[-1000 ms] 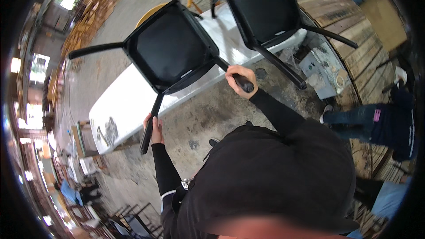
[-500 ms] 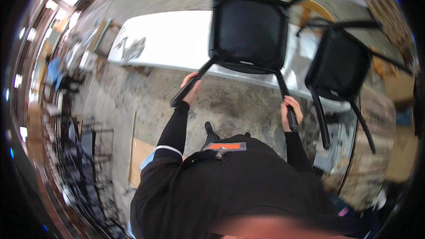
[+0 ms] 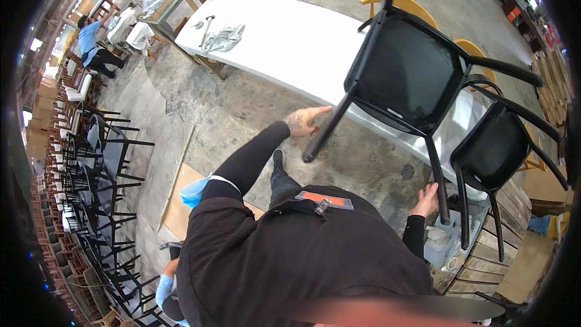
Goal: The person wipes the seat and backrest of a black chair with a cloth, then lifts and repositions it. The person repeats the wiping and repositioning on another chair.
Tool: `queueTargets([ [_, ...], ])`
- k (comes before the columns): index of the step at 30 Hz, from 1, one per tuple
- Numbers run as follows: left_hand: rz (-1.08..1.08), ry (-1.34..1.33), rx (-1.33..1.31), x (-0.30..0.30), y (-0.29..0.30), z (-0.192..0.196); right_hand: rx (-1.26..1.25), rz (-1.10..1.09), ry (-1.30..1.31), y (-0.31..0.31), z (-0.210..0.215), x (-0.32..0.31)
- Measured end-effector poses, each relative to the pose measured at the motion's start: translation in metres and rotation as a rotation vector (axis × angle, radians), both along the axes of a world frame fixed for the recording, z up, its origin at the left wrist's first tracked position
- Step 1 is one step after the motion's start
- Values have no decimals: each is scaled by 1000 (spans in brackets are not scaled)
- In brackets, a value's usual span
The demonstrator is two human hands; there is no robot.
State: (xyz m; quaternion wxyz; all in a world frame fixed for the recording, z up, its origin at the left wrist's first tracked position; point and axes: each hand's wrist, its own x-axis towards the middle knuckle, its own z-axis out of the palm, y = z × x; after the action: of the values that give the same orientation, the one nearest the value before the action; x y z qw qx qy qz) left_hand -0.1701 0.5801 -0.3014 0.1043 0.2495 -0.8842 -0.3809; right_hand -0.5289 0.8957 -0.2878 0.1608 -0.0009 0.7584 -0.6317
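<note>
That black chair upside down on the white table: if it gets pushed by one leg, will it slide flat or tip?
The black chair looks rigid, probably sliding as one piece. Its legs point upward, so a high push likely tips it. The right hand grips one leg; the left hand is open.

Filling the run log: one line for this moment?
left hand: open, beside chair leg | right hand: gripping rear leg | black chair: upturned on white table

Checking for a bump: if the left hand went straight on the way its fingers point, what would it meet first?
Probably the black chair's leg: the left hand is open, fingertips almost at it. Depth is unclear.
</note>
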Motion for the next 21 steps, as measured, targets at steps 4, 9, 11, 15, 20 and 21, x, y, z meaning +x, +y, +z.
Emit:
queueTargets([
  [4, 368, -192, 53, 80, -134, -5, 61, 297, -354, -58, 12, 90],
  [9, 714, -498, 61, 186, -289, -33, 17, 802, -513, -171, 52, 194],
  [11, 692, -634, -38, 221, -334, -46, 64, 945, -550, -208, 63, 218],
  [15, 551, -868, -135, 256, -401, -59, 309, 878, -511, -243, 76, 236],
  [20, 661, -811, -9, 250, -422, -41, 392, 880, -490, -245, 81, 233],
  [21, 721, -748, 32, 245, -419, -35, 348, 890, -455, -244, 81, 234],
])
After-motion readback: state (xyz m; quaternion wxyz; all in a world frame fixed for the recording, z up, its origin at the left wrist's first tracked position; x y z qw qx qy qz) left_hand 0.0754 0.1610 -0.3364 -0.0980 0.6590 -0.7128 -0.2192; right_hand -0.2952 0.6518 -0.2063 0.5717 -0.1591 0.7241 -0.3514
